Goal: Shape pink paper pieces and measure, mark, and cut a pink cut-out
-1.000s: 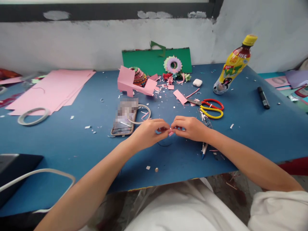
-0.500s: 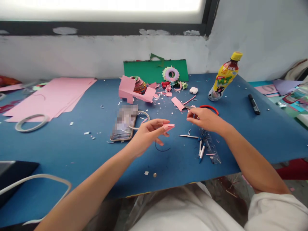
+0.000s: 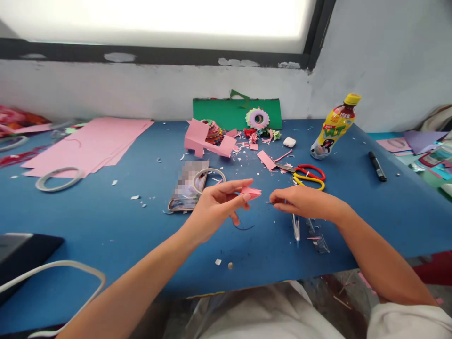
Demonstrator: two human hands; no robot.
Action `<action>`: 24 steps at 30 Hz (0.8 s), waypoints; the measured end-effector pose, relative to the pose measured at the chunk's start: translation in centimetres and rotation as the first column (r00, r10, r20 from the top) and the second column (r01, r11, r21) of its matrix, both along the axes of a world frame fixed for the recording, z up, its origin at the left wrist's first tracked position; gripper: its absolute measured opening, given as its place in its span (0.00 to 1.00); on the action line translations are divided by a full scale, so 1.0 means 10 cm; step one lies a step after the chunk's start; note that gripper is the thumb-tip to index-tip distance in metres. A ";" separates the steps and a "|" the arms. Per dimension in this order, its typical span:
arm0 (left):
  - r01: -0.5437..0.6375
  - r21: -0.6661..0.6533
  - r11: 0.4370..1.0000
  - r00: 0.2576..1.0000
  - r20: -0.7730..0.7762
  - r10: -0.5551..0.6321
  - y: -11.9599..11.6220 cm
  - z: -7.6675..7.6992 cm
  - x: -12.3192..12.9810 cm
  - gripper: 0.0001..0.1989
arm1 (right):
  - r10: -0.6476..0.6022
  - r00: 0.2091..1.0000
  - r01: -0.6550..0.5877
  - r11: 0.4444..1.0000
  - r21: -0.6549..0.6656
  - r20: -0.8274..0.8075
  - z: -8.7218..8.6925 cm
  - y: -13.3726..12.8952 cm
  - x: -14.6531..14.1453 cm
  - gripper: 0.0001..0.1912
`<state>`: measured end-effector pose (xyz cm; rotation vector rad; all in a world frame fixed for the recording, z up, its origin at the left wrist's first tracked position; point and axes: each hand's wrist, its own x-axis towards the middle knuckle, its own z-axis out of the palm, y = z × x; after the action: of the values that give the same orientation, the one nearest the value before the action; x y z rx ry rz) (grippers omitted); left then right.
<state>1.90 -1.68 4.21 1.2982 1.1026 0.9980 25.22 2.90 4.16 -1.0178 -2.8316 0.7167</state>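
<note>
In the head view, the left hand (image 3: 217, 200) held a small folded pink paper (image 3: 252, 192). The thumb and finger pinched it tight, up above the middle of the desk (image 3: 141, 245), a bit closer to the near edge than the far one. One pointy end stuck out toward the right hand (image 3: 305, 201).

The right hand had just changed place. A second ago both hands pinched the pink paper together. Then the right hand let go and went over near the big scissors (image 3: 294, 170). Now it was lower and closer to the near edge, over a thin silver tool (image 3: 295, 228). Its fingers were curled, and a little dark tip poked out beside them. I could not tell if it gripped the tool or only hung over it. So the left hand had the pink paper all by itself, and there was a small gap between the paper and the right hand.

The big scissors lay behind the right hand, with a flat pink strip (image 3: 266, 160) at their tip. A clear ruler (image 3: 319, 244) lay by the tool, near the desk's front edge. A phone (image 3: 187, 203) and a tape ring (image 3: 208, 170) lay behind the left hand. A bottle (image 3: 334, 127) stood near the far right corner.
</note>
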 end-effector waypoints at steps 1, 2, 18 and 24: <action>-0.004 0.002 1.000 1.000 -0.014 0.004 -0.01 0.01 -0.01 0.24 | 0.012 0.995 -0.013 1.000 -0.010 -0.096 0.04 -0.02 0.01 0.11; -0.010 0.004 1.000 1.000 -0.026 0.010 -0.01 0.02 -0.01 0.25 | 0.011 0.982 -0.014 1.000 -0.015 -0.189 0.08 -0.05 0.01 0.13; -0.071 0.006 0.997 0.997 -0.030 0.072 -0.04 0.06 0.04 0.22 | 0.039 0.904 0.157 0.896 0.416 -0.425 -0.02 -0.35 -0.21 0.14; -0.059 0.023 0.998 0.998 -0.011 0.059 -0.04 0.06 0.03 0.20 | -0.027 0.864 0.239 0.901 0.361 -0.503 -0.04 -0.40 -0.25 0.13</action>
<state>2.16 -2.06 4.79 1.2971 1.1472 1.0504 22.71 -1.08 3.74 -0.8099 -2.2965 0.2773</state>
